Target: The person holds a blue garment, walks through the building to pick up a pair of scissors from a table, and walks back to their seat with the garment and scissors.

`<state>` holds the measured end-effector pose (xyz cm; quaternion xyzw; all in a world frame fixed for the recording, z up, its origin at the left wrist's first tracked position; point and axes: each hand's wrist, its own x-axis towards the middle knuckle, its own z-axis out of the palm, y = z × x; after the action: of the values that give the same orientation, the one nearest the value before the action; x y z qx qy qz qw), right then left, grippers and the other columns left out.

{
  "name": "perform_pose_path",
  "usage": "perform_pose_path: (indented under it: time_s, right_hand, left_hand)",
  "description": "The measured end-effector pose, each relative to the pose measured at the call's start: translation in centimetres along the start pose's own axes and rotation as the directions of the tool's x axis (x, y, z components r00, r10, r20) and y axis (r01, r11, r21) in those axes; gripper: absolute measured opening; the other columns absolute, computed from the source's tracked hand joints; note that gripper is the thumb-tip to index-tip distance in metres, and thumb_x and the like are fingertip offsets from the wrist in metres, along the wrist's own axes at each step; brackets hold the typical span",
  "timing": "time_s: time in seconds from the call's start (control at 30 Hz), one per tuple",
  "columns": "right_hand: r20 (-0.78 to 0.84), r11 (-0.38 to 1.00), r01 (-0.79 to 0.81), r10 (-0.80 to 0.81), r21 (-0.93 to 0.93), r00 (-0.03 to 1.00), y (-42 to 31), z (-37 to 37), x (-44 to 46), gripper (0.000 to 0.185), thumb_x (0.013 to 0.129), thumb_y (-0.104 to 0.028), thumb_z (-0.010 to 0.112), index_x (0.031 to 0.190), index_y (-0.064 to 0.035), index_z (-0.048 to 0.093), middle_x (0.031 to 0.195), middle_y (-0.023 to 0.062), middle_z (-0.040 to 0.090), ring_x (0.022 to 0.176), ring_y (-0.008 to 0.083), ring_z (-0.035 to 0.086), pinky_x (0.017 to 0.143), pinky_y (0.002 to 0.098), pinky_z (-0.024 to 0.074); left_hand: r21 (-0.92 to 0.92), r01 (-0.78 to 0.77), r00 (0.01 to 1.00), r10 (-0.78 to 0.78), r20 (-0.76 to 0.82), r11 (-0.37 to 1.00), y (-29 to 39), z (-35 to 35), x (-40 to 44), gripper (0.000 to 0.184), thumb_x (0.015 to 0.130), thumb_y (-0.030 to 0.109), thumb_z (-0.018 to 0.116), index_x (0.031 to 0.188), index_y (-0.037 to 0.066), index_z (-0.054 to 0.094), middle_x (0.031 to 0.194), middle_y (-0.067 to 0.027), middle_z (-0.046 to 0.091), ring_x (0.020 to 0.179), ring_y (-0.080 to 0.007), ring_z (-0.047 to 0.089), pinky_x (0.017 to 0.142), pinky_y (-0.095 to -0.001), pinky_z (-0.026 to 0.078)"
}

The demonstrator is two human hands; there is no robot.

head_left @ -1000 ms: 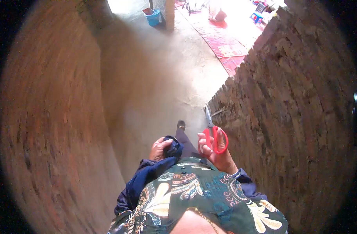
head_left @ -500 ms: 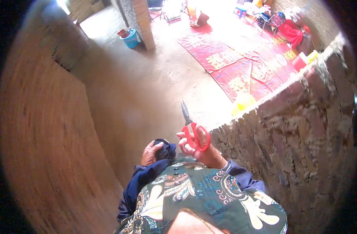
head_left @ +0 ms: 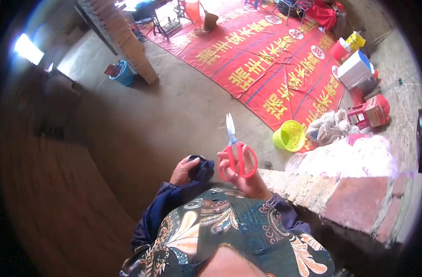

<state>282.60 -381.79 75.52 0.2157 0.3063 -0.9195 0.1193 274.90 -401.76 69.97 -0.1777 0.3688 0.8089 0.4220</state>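
Note:
In my right hand point(head_left: 248, 183) is a pair of scissors point(head_left: 235, 150) with red handles, held upright before my chest. Fingers pass through the loops, and the pale blades point away from me, slightly parted at the tip. My left hand point(head_left: 179, 172) is closed around a bunched dark navy cloth point(head_left: 201, 169). More dark blue fabric point(head_left: 167, 203) hangs over that forearm; whether it joins the bunched piece I cannot tell. The two hands are a little apart, both close to my patterned shirt.
A rough brick wall point(head_left: 358, 201) runs along my right. Beyond it stand a yellow-green basket point(head_left: 280, 138), white bags point(head_left: 342, 159) and a white container point(head_left: 354, 70). A red printed sheet point(head_left: 261, 60) covers the floor ahead. A blue bucket point(head_left: 124, 75) stands by a pillar point(head_left: 128, 39) at left.
My view has shifted forward and right, bringing the basket, bags and containers beyond the wall into sight. The scissors now show their flat side more. Both hands keep their holds.

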Motion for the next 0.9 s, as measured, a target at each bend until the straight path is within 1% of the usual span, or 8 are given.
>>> perform_pose_path:
  time_s: [0.03,0.13,0.23,0.33,0.43,0.73,0.83,0.9]
  right_hand:
    - [0.027,1.000,0.002,-0.002,-0.004,1.000,-1.3,0.8,2.0,0.071,0.092,-0.065,0.034,0.118,-0.0012,0.050,0.087,0.0056,0.062,0.063,0.0076,0.044,0.060,0.0209,0.0364]
    - [-0.114,0.984,0.149,-0.160,-0.095,0.981,-5.5,3.3,1.7,0.073,0.093,-0.065,0.030,0.121,-0.0005,0.049,0.085,0.0032,0.061,0.061,0.0067,0.041,0.060,0.0204,0.0357]
    - [-0.060,0.990,0.125,-0.122,0.059,0.991,-8.7,1.3,5.7,0.074,0.093,-0.064,0.028,0.124,-0.0003,0.049,0.085,0.0022,0.061,0.060,0.0064,0.039,0.060,0.0187,0.0351]
    - [-0.185,0.984,0.144,-0.122,0.107,0.975,-13.1,2.0,8.8,0.076,0.092,-0.065,0.031,0.121,0.0010,0.054,0.082,0.0040,0.059,0.057,0.0069,0.039,0.056,0.0191,0.0338]
    - [-0.064,0.984,0.141,-0.135,0.108,0.989,-18.0,-0.1,14.7,0.075,0.092,-0.065,0.029,0.123,0.0002,0.049,0.087,0.0025,0.061,0.060,0.0063,0.039,0.059,0.0184,0.0362]
    - [-0.084,0.988,0.124,-0.116,0.096,0.990,-38.5,-2.4,31.4,0.074,0.092,-0.064,0.034,0.122,0.0014,0.049,0.087,0.0055,0.061,0.064,0.0070,0.044,0.061,0.0188,0.0375]
    - [-0.089,0.989,0.147,-0.144,0.034,0.986,-44.5,-1.7,35.8,0.074,0.092,-0.064,0.034,0.121,0.0016,0.051,0.085,0.0053,0.061,0.062,0.0072,0.043,0.060,0.0192,0.0367]
    - [-0.115,0.981,0.192,-0.194,-0.026,0.974,-48.3,-1.2,38.9,0.074,0.092,-0.064,0.035,0.119,0.0025,0.053,0.083,0.0047,0.062,0.059,0.0077,0.041,0.058,0.0198,0.0343]
  left_hand:
    - [0.005,0.016,1.000,-0.016,0.023,1.000,2.6,0.7,2.2,0.012,0.091,0.009,0.055,0.099,0.000,0.058,0.091,-0.0133,0.066,0.083,-0.0239,0.067,0.078,-0.0389,0.056]
    - [-0.043,0.066,0.992,-0.060,0.114,0.997,4.2,4.3,6.2,0.015,0.092,0.011,0.054,0.101,-0.001,0.057,0.093,-0.0140,0.066,0.082,-0.0240,0.066,0.077,-0.0387,0.055]
    - [-0.042,0.114,0.978,-0.105,0.180,0.993,8.2,7.3,11.2,0.019,0.092,0.013,0.054,0.104,-0.001,0.057,0.095,-0.0140,0.066,0.084,-0.0243,0.065,0.079,-0.0393,0.054]
    - [-0.047,0.160,0.966,-0.146,0.211,0.986,10.7,9.6,15.9,0.021,0.093,0.014,0.054,0.106,-0.002,0.057,0.097,-0.0141,0.065,0.086,-0.0243,0.065,0.081,-0.0398,0.053]
    - [-0.051,0.171,0.959,-0.155,0.236,0.984,13.8,11.4,22.2,0.021,0.093,0.015,0.053,0.106,-0.001,0.057,0.097,-0.0137,0.065,0.086,-0.0237,0.065,0.082,-0.0400,0.053]
    - [-0.020,0.085,0.962,-0.076,0.264,0.996,25.3,22.7,42.8,0.019,0.091,0.016,0.054,0.099,0.000,0.058,0.093,-0.0134,0.066,0.084,-0.0251,0.065,0.079,-0.0406,0.054]
    - [-0.110,0.233,0.952,-0.204,0.228,0.966,29.6,27.4,46.9,0.019,0.091,0.016,0.054,0.099,0.000,0.058,0.092,-0.0133,0.066,0.084,-0.0256,0.065,0.080,-0.0401,0.054]
    - [-0.077,0.222,0.951,-0.198,0.238,0.972,31.9,29.9,50.8,0.018,0.091,0.016,0.054,0.099,0.000,0.058,0.092,-0.0127,0.066,0.084,-0.0251,0.065,0.080,-0.0396,0.054]
